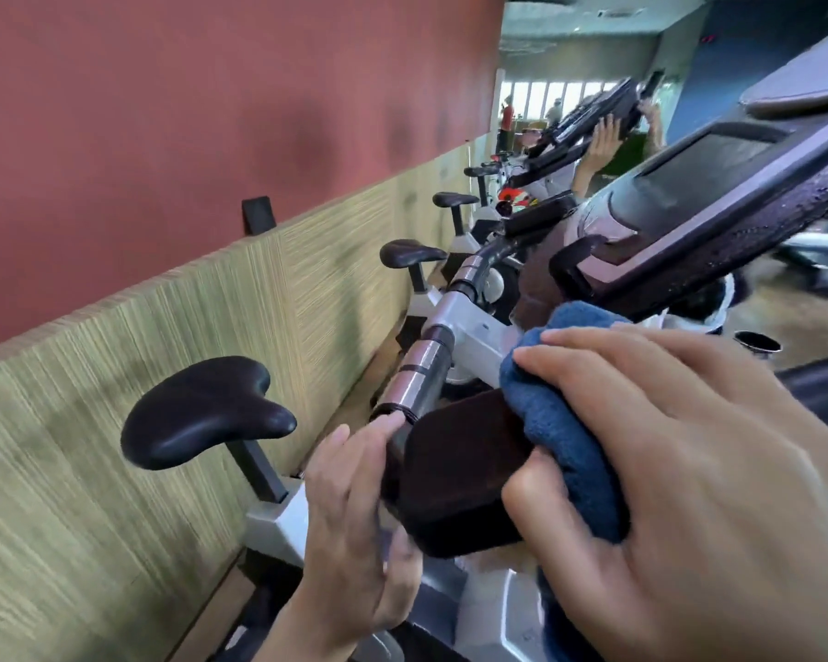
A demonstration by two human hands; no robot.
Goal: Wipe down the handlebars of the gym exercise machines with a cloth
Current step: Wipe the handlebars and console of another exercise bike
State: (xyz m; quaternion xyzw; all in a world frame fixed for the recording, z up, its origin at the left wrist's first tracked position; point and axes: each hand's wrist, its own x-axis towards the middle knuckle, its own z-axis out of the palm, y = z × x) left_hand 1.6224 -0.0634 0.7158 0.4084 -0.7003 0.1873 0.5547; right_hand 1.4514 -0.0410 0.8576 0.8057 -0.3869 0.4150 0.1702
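Observation:
A dark padded armrest (460, 475) sits on the handlebar (421, 375) of the nearest exercise bike; the bar has black grips and shiny metal sensor sleeves. My left hand (354, 513) grips the left end of the padded armrest, index finger touching the bar's lower grip. My right hand (679, 475) holds a blue terry cloth (560, 413) bunched against the right side of the pad, fingers spread over it and thumb under. Part of the cloth is hidden beneath my palm.
The bike's black saddle (202, 413) stands at left. Its console (718, 207) tilts overhead at upper right. More bikes (412, 255) line the green-and-red wall (163, 183). Another person (603, 145) reaches up to a console farther back.

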